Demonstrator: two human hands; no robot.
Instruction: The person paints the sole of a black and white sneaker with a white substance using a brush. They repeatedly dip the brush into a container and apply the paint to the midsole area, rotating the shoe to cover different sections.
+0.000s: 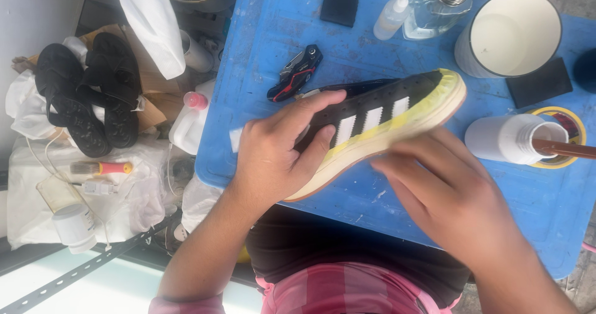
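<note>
Sneaker (379,118) over blue table (273,34)

We are at a shoe-repair stall or small workshop. A blue table (397,196) carries a sneaker (379,118) with taped edges, a tape roll (574,124), bottles (506,139), a utility knife (296,72) and black sanding blocks (340,1). At the left of the frame we see sandals (87,90) on rags, a brush (99,168) and a jar (74,227).
</note>
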